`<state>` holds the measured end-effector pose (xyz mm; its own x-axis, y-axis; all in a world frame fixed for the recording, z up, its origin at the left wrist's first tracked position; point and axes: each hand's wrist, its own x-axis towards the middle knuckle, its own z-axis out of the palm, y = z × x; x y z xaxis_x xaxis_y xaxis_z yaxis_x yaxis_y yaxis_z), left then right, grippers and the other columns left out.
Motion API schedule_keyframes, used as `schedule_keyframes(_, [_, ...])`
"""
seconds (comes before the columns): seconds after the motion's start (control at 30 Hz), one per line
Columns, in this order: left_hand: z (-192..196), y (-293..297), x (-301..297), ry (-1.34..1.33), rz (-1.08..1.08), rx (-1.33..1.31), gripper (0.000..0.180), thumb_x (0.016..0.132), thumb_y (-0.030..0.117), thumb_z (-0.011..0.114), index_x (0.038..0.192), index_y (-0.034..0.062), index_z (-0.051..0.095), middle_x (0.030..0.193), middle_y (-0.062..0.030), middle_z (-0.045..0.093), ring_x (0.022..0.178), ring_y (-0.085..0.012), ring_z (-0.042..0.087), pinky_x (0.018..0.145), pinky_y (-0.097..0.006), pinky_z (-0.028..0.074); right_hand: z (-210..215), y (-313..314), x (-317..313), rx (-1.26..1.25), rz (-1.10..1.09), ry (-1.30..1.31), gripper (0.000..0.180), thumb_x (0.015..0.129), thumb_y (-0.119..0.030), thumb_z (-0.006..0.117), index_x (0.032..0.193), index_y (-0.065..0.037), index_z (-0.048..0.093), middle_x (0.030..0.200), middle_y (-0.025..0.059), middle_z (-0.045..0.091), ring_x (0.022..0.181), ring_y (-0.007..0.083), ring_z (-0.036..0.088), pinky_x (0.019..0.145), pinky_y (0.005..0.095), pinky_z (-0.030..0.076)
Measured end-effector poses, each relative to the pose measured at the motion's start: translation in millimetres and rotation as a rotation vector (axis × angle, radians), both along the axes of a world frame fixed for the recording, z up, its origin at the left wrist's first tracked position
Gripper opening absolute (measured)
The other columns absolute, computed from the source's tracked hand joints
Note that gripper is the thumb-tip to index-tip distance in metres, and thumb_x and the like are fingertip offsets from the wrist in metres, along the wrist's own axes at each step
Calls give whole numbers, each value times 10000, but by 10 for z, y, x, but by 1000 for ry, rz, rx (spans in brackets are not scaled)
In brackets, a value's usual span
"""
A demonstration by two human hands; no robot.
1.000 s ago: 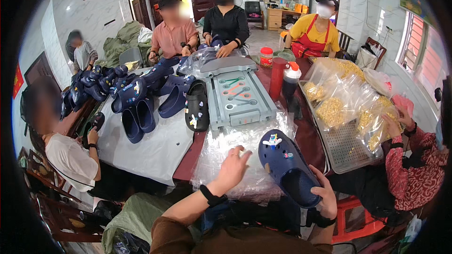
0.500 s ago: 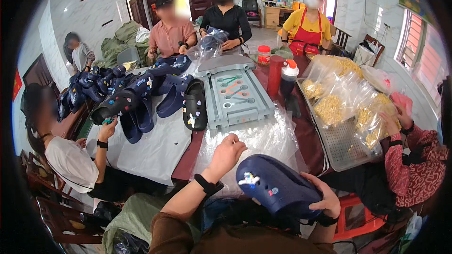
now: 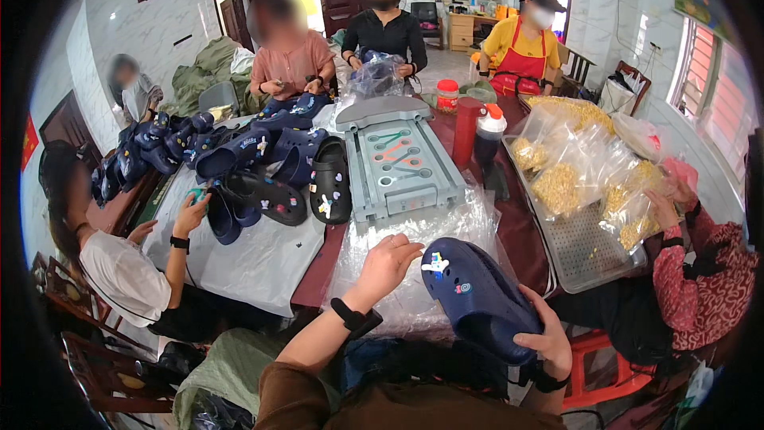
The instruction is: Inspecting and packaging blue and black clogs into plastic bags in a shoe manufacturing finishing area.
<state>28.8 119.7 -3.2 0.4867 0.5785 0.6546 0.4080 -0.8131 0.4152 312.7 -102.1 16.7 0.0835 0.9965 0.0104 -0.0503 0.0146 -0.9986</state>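
Observation:
My right hand (image 3: 549, 334) grips a navy blue clog (image 3: 489, 295) by its heel end, thumb over the rim. The clog is tilted in front of me, toe toward the upper left, with a white figure charm and a small round charm on its upper. My left hand (image 3: 390, 267) is beside the toe, its fingertips pinched together; whatever is between them is too small to make out. Clear plastic bags (image 3: 358, 271) lie on the table under that hand. Just beyond stands a black clog (image 3: 330, 181) with colourful charms.
A grey plastic case (image 3: 406, 163) fills the table's middle. Navy clogs (image 3: 223, 151) are heaped at left. A red thermos (image 3: 467, 131) and a dark bottle (image 3: 488, 139) stand right of the case, near a metal tray (image 3: 593, 267) of bagged yellow pieces. Several people work around the table.
The clog in my right hand has tipped more upright and shifted slightly right; my left hand stays pinched near its toe. The person at left has put down a black clog.

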Motion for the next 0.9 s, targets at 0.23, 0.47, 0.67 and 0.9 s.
schedule_keyframes(0.23, [244,-290,37,-64,1,39,199,857,108,738,1044,42,748,815,-107,624,764,-309,623,690,-402,509,40,-103,-19,23,-36,-32,1059,612,-251,876,1493,84,393,1392,188,544,1281,241,525,1113,329,362])
schedule_keyframes(0.47, [601,-799,-43,-17,-76,192,258,830,98,758,1085,63,747,810,-60,585,751,-254,599,665,-362,499,112,-169,7,49,-71,-180,1053,615,-271,877,1482,94,403,1380,195,556,1272,252,537,1096,336,377])
schedule_keyframes(0.67, [675,-834,-40,65,12,187,352,802,95,763,1151,69,730,898,-48,562,820,-244,561,698,-361,489,104,-94,-111,103,46,-247,1050,611,-283,875,1478,93,415,1390,196,553,1269,259,544,1087,335,388])
schedule_keyframes(0.9, [592,-1128,-61,101,-73,337,444,752,60,742,1196,80,731,998,-23,547,885,-231,538,773,-339,471,14,-29,-246,122,-66,55,1046,639,-244,851,1500,103,368,1414,202,528,1285,251,540,1094,335,394])
